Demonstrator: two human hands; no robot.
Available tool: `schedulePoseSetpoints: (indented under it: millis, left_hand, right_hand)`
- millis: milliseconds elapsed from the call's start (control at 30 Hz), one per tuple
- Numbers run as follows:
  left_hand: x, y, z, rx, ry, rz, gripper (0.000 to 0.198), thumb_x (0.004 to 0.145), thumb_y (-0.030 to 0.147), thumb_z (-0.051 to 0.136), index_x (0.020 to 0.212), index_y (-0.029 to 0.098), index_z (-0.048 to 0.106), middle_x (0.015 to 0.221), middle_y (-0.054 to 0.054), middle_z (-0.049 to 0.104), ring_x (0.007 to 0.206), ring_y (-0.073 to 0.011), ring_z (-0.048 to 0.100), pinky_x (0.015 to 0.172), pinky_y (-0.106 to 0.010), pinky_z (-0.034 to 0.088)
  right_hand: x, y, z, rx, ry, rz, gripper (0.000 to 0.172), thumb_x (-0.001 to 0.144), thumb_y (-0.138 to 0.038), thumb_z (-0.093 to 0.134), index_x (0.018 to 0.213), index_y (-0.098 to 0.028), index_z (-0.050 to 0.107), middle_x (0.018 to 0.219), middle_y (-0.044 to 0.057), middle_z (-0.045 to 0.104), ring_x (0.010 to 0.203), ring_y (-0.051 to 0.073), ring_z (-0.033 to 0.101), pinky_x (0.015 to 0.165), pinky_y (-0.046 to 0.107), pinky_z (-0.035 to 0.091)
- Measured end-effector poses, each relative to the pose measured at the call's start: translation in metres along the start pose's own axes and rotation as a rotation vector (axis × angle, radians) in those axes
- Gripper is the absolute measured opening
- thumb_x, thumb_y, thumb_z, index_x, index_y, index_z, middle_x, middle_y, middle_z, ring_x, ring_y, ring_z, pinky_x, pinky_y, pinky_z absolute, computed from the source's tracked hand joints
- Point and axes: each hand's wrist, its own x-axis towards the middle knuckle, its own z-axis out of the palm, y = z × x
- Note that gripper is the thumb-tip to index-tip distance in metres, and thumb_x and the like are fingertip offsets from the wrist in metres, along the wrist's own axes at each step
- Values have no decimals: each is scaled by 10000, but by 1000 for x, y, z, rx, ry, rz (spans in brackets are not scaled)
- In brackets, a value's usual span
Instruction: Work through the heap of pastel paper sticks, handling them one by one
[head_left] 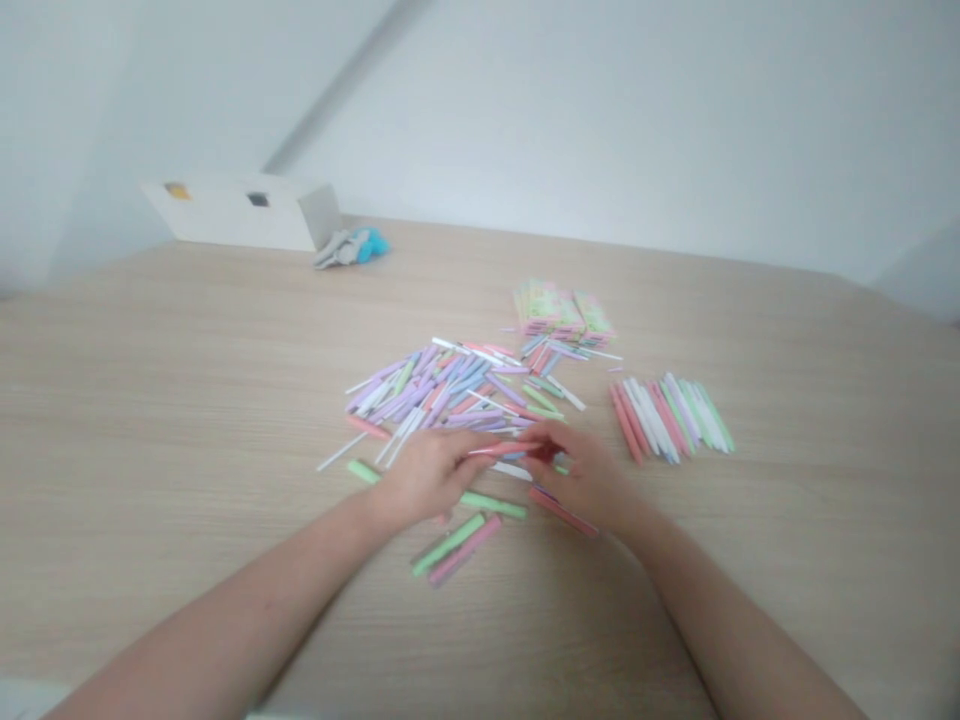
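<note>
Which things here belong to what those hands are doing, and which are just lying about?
Seemingly in use:
pink stick, held by left hand and right hand
loose stick heap
lined-up sticks
patterned packets, perhaps

Seemingly just lying about:
white box
grey-and-blue bundle

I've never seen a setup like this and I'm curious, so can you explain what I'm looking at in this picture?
There's no machine here, just a person's two bare hands. The single picture comes from a camera worn on the head, looking forward and down.

The left hand pinches a pink stick. The right hand is at its other end, but blur hides exactly how it grips.

On the wooden table, a loose pile of coloured sticks lies beyond the hands. To the right is a neat row of sticks. Farther back are some packets, and at the far left a white box.
</note>
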Motion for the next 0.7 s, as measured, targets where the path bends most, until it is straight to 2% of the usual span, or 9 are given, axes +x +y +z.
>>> schedulePoseSetpoints:
  millis: [100,467,600,700]
  left_hand:
    - [0,0,0,2,1,1,294,919,293,458,1127,235,657,860,-27,732,711,-147,672,640,-233,481]
    - [-4,-9,10,95,52,142,287,921,262,451,1141,209,628,938,-47,728,819,-183,673,734,-299,509]
    - [-3,-8,5,57,88,68,321,898,333,501,1186,228,600,981,-48,720,827,-180,672,742,-289,510]
    - [0,-8,0,-5,152,-10,421,858,411,551,1225,207,563,1106,-76,671,945,-200,641,818,-298,490]
  right_hand:
    - [-1,0,2,-37,34,-14,136,843,-223,559,883,-175,680,781,17,675,692,133,568,645,236,415]
    - [-1,-7,0,52,-56,138,248,844,-355,570,816,-148,702,656,13,640,597,124,523,535,225,368]
    - [-1,-3,0,84,-4,132,194,831,-317,584,823,-150,682,691,16,656,630,132,554,574,231,401]
    - [1,1,-4,87,86,101,123,810,-255,598,832,-162,674,730,16,678,680,144,591,620,240,430]
